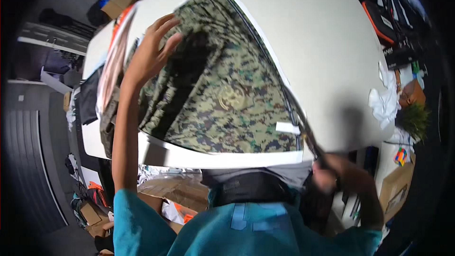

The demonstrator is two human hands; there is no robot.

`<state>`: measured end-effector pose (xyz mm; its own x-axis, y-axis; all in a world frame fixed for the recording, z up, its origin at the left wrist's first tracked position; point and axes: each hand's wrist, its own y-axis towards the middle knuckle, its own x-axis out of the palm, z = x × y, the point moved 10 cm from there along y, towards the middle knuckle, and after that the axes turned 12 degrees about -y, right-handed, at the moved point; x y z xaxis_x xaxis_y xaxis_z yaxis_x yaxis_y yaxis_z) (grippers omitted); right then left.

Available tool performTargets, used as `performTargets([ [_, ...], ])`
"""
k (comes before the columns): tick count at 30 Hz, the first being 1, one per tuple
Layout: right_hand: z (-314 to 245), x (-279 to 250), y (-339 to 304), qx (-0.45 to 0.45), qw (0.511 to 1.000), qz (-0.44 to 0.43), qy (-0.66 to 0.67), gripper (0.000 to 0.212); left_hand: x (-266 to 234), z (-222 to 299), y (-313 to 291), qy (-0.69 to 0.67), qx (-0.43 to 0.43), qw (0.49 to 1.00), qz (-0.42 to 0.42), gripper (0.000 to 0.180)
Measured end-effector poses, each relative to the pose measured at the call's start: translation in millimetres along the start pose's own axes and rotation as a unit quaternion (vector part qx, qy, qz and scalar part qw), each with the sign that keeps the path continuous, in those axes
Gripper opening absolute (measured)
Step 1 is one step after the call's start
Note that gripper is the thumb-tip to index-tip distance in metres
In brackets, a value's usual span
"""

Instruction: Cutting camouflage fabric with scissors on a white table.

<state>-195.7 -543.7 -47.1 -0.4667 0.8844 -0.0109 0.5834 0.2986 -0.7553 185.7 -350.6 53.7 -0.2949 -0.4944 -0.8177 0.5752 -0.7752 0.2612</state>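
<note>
A camouflage garment (265,130) in green, brown and black lies spread on the white table (332,57), with a pale round emblem on it. A dark zip-like edging runs down its right side, and a white tag (286,127) lies by the lower right corner. Over the garment's upper left part is my left hand (154,47), fingers apart and holding nothing. At the table's front right edge my right hand (332,173) is smeared by motion; it appears closed around the end of a dark strip (305,125) that reaches up along the garment's edge.
Other folded clothes (111,76) in pink, orange and dark shades lie at the table's left. Crumpled white paper (382,104), a green plant (414,122) and a colourful puzzle cube (401,156) are at the right. Below the front edge stands an open cardboard box (182,187).
</note>
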Motion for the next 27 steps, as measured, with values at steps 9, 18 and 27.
performTargets([
  [9,31.9,23.7,6.1,-0.128,0.962,-0.034,0.239,0.024,165.6,-85.3,229.5,0.147,0.068,0.983,-0.083,0.053],
  [18,27.4,-4.6,-21.5,-0.171,0.944,0.075,0.271,0.039,193.0,-24.4,303.4,-0.301,0.002,0.940,-0.160,0.056],
  [27,16.2,25.7,-17.3,-0.073,0.872,0.201,0.441,0.041,154.8,124.2,81.1,-0.127,0.267,0.916,-0.271,0.047],
])
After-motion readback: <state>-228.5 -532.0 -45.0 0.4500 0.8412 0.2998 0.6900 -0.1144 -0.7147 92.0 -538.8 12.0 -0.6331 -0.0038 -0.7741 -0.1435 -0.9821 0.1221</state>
